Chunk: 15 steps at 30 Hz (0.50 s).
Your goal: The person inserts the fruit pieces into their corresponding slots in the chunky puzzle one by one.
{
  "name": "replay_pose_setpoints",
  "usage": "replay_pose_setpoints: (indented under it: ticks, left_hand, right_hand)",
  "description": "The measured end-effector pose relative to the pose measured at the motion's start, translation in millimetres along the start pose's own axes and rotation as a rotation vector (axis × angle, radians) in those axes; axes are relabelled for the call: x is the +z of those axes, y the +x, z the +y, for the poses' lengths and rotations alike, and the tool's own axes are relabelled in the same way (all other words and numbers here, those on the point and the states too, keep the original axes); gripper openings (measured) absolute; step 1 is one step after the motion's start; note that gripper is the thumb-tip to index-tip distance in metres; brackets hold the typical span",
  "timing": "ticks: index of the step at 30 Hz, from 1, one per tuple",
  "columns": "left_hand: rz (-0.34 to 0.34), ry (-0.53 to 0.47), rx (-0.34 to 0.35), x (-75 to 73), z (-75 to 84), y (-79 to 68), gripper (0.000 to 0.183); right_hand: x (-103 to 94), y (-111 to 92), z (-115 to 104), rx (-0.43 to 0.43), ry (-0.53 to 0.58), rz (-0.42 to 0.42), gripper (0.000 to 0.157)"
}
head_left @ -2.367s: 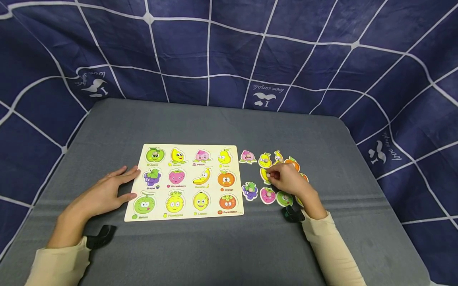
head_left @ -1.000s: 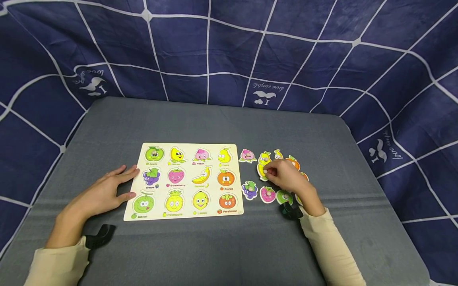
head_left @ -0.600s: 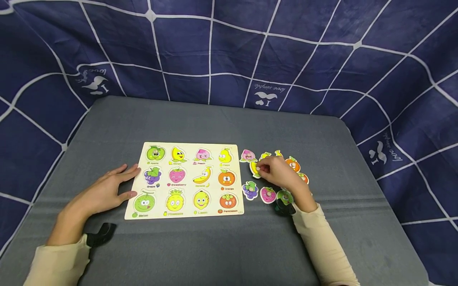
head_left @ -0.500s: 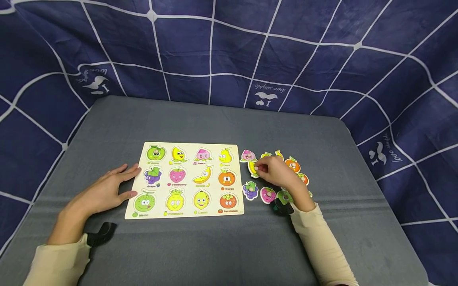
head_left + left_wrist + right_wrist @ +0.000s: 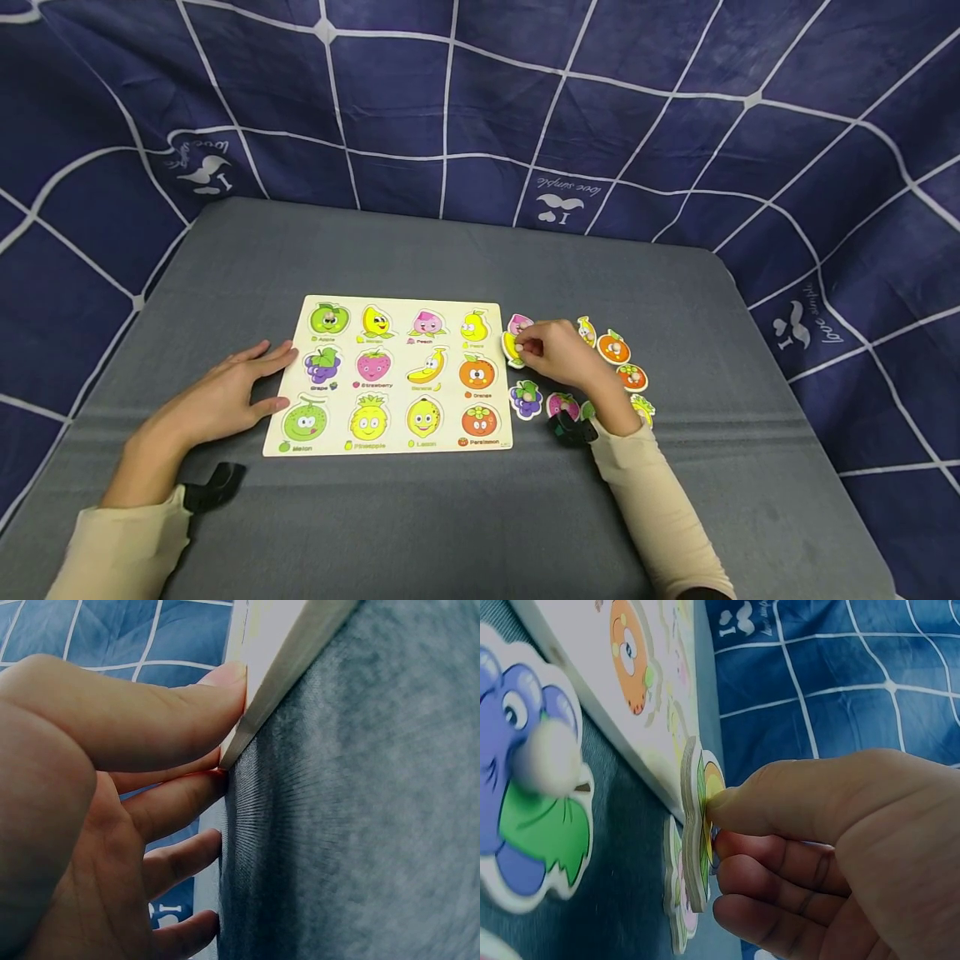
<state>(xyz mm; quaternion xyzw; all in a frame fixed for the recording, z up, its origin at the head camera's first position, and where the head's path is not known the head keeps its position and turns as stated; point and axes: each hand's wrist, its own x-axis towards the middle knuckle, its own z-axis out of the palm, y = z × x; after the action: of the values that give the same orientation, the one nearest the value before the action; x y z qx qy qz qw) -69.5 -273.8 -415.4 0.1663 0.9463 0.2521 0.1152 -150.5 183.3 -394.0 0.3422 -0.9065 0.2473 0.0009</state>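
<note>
A pale wooden fruit puzzle board (image 5: 401, 350) lies flat on the table, its pictures labelled with fruit names. My left hand (image 5: 217, 400) rests at the board's left edge; in the left wrist view, thumb and fingers touch the board's edge (image 5: 281, 682) with fingers nearly straight. Just off the board's right edge, my right hand (image 5: 562, 354) pinches a yellow fruit puzzle piece (image 5: 511, 350) with green on it. The right wrist view shows this piece (image 5: 694, 832) standing on edge between thumb and fingers. A peach piece (image 5: 519, 323) lies partly hidden behind it.
Nearby lie loose knobbed pieces: grapes (image 5: 526, 400), strawberry (image 5: 562, 405), banana (image 5: 587, 332), orange (image 5: 613, 347), persimmon (image 5: 632, 377) and pineapple (image 5: 642, 408). My right hand and wrist hide others. A blue checked cloth (image 5: 487, 100) hangs behind the grey table (image 5: 420, 258).
My right hand has carried the yellow fruit piece leftward from among the loose pieces to beside the board's right edge. The left hand stays at the board's left edge.
</note>
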Motion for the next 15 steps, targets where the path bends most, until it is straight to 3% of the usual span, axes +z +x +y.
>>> replay_pose_setpoints:
  ticks: [15]
  left_hand:
    - [0.002,0.007,-0.003,-0.9,0.9,-1.2,0.077]
  right_hand:
    - [7.0,16,-12,0.001,0.014,-0.034,0.005]
